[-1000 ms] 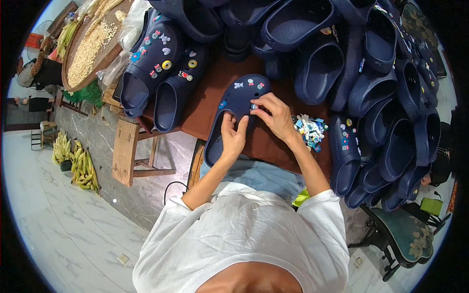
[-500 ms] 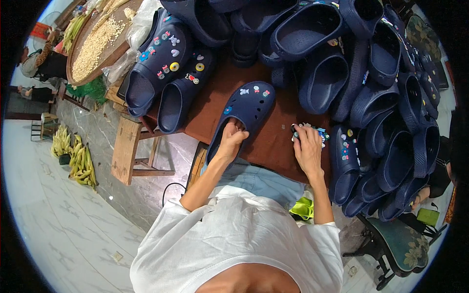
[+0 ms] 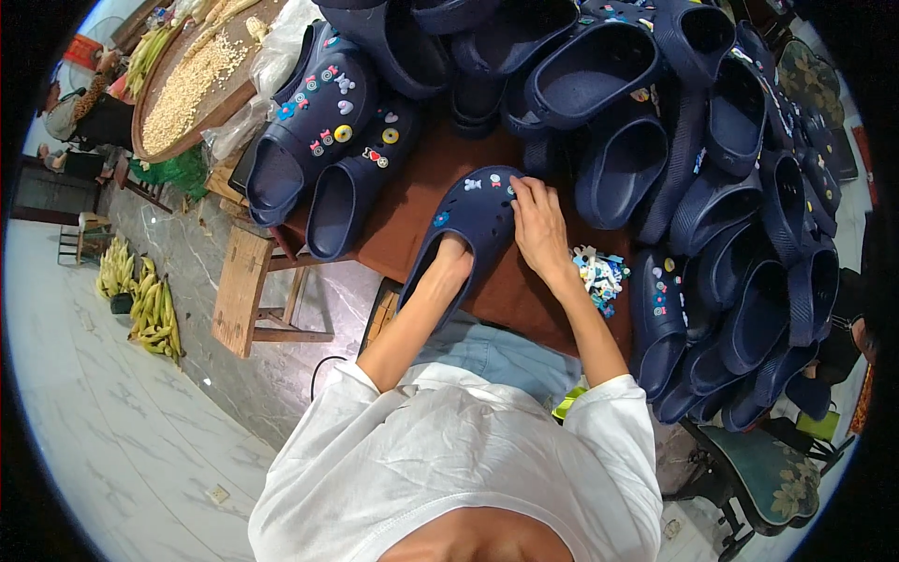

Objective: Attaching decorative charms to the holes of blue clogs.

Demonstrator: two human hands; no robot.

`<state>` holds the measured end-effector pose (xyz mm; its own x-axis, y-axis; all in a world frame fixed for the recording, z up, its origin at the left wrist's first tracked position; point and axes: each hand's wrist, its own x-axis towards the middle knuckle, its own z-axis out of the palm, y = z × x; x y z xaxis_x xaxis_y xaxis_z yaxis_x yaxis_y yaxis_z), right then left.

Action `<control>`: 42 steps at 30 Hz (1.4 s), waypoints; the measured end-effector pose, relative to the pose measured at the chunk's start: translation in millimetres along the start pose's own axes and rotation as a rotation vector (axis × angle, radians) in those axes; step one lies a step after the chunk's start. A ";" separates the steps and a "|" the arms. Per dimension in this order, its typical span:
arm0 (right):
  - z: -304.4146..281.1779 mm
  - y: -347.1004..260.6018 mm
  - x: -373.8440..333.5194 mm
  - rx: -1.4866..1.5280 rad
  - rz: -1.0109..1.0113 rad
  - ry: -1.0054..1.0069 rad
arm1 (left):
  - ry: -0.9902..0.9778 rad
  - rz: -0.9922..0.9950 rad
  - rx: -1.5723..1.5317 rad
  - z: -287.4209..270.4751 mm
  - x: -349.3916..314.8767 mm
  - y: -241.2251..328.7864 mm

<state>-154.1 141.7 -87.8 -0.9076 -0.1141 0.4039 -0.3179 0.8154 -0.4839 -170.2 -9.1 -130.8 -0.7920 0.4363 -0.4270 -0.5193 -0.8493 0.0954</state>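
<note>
A navy clog [image 3: 476, 215] with several small charms on its toe lies tilted on the brown table [image 3: 393, 220] before me. My left hand [image 3: 453, 258] is pushed inside its opening, and the fingers are hidden there. At the right edge of the toe, my right hand [image 3: 540, 223] has its fingers bent together, with the fingertips against the clog beside a red and white charm. Whatever they pinch is too small or covered to make out. Next to my right wrist, a heap of loose charms [image 3: 601, 272] in white, blue and green rests on the table.
Many navy clogs [image 3: 730, 225] are piled along the right and far sides. Two charm-covered clogs [image 3: 318, 131] stand at the left. Beyond the table are a wooden stool [image 3: 240, 290], a round tray of kernels [image 3: 154, 150], corn cobs [image 3: 154, 314] and a dark chair [image 3: 763, 473].
My right hand has moved from the heap of charms, up and left to the clog's toe. My left hand has slid deeper into the clog, its thumb now out of sight.
</note>
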 end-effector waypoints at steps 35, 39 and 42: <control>-4.2 -13.8 -7.7 -0.097 -0.043 -0.155 | 0.390 -2.013 -3.853 -50.4 40.6 -18.3; -3.5 -10.6 -8.2 -0.086 -0.056 -0.138 | 0.170 -1.739 -3.822 -41.3 16.4 -12.9; 0.7 -7.5 -9.6 -0.099 -0.061 -0.127 | 0.077 -1.525 -3.778 -25.5 13.6 -6.4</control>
<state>-143.3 136.3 -88.6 -0.9169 -0.2307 0.3256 -0.3504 0.8558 -0.3805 -169.4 -5.4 -160.1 -0.9389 0.2760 0.2058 0.3334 0.5799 0.7434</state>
